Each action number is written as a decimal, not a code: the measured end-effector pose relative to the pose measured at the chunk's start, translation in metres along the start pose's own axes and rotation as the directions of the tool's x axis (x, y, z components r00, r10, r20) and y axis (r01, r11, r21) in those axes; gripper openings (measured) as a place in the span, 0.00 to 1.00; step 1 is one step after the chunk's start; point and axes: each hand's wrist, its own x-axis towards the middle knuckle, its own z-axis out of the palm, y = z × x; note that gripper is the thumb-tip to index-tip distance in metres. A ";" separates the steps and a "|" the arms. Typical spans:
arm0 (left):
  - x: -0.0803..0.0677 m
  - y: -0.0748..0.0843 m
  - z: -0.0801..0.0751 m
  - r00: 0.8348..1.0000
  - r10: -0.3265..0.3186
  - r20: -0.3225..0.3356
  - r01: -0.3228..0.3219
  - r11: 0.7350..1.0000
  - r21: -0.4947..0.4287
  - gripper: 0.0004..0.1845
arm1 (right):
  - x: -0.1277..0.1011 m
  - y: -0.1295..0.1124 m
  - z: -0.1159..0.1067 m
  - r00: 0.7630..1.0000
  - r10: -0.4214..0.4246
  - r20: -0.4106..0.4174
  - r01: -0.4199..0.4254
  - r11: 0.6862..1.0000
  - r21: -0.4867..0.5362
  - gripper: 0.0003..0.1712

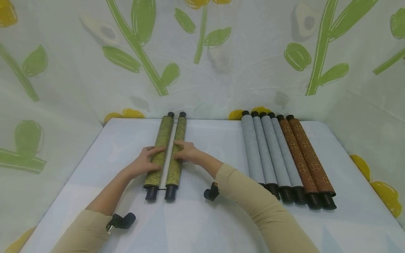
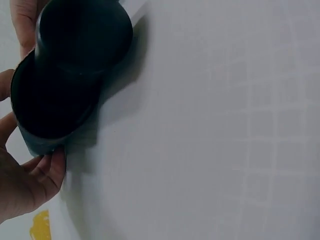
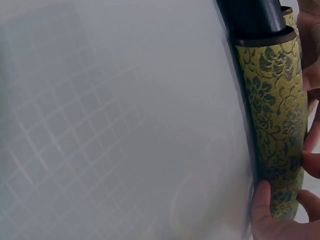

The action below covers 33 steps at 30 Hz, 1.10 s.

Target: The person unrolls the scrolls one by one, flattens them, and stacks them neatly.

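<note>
White table surface [image 1: 177, 225]: green-gold scroll [image 1: 169, 154] held in both hands' fingers.
Left hand [image 1: 143, 163] grips the left roller [image 1: 162, 135]; right hand [image 1: 188, 153] pinches the right roller [image 1: 173, 172]; forearms [image 1: 110, 191] angle inward. Well right of the right fingers: grey rolls [image 1: 275, 151], then brown rolls [image 1: 311, 158].

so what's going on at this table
A person has both hands on a pair of green-gold rolls lying side by side, with a narrow pale strip showing between them. The left hand grips the left roll, and the right hand grips the right roll. Farther right on the table, four pale grey rolls and two brown patterned rolls lie in a row, untouched.
</note>
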 end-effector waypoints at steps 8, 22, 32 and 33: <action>0.002 0.000 0.006 0.995 -0.059 -0.078 0.063 0.997 0.049 0.43 | -0.004 0.002 0.008 0.996 -0.079 -0.045 0.069 0.978 -0.197 0.39; 0.009 -0.002 0.003 0.994 -0.003 -0.113 0.013 0.996 0.084 0.40 | 0.000 0.002 0.012 0.981 -0.099 -0.167 0.067 0.980 -0.189 0.44; 0.005 0.002 -0.003 0.994 -0.022 -0.109 0.032 0.996 0.088 0.38 | -0.001 0.001 0.009 0.988 -0.040 -0.150 0.025 0.994 -0.102 0.41; 0.004 0.003 -0.004 0.994 -0.017 -0.110 0.027 0.995 0.091 0.37 | -0.002 0.000 0.009 0.988 -0.038 -0.147 0.023 0.994 -0.105 0.41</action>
